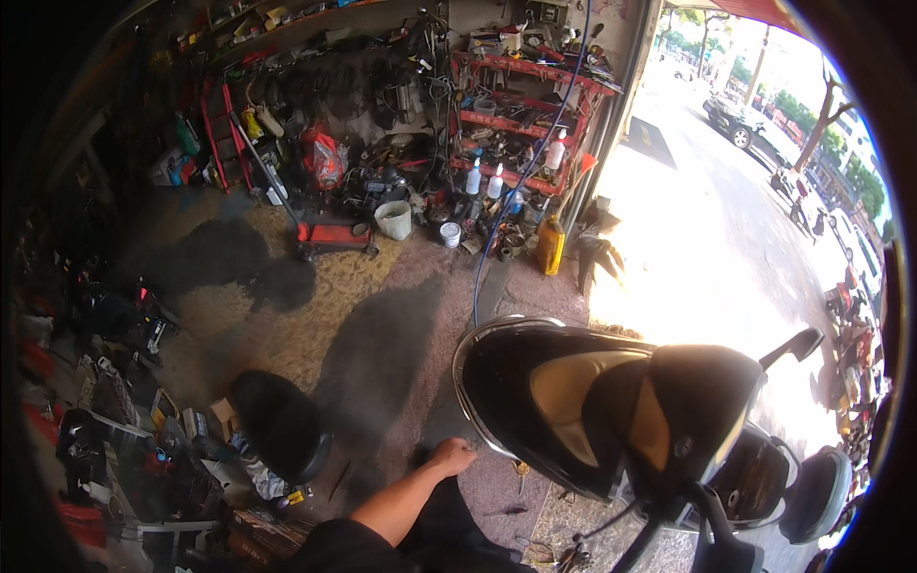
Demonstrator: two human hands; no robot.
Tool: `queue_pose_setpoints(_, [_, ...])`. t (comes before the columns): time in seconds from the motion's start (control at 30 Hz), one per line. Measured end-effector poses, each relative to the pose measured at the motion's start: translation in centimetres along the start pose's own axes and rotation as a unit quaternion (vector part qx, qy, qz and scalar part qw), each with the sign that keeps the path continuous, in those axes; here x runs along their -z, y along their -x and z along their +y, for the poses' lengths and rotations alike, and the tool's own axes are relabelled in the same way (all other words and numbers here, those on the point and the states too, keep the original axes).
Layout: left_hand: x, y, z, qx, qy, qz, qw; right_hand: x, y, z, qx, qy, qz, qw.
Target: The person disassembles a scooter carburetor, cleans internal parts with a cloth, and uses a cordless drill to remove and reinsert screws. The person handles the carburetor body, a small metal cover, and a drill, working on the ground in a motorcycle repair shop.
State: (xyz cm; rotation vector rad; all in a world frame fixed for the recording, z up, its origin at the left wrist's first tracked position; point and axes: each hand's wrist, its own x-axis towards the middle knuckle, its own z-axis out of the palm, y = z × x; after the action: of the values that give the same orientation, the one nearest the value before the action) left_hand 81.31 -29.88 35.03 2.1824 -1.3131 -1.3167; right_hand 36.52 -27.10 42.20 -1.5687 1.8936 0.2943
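Observation:
My left hand [454, 457] is near the lower middle, above my dark-clothed knee [460, 511]. Its fingers are curled closed, and whatever they may hold is hidden. To the right of the hand stands a scooter [564, 392] with black and tan panels and a bright metal rim; a gap of floor shows between them. A round-ended mirror [817, 497] sticks out on its right side. Beneath the scooter's edge there is a small yellowish metal piece [521, 470], and a thin dark tool [506, 511] lies on the floor. My right hand is out of the picture.
A black round stool [277, 425] stands left of my arm, beside loose parts and boxes. Further off are a red floor jack [334, 237], a white bucket [393, 221], a yellow jug [550, 245] and a crowded red shelf [521, 115]. A blue hose [535, 158] hangs down to the floor.

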Motion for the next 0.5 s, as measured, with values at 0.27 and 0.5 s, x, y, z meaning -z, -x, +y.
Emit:
queue_pose_setpoints(0.27, [14.8, -7.0, -9.5, 0.12, 0.088, 0.046, 0.988, 5.9, -10.4, -12.2, -0.021, 0.22, -0.054, 0.974])
queue_pose_setpoints(0.5, [26.1, -6.3, -13.9, 0.117, 0.215, 0.147, 0.958, 7.6, -19.2, -22.0, 0.008, 0.325, -0.097, 0.941])
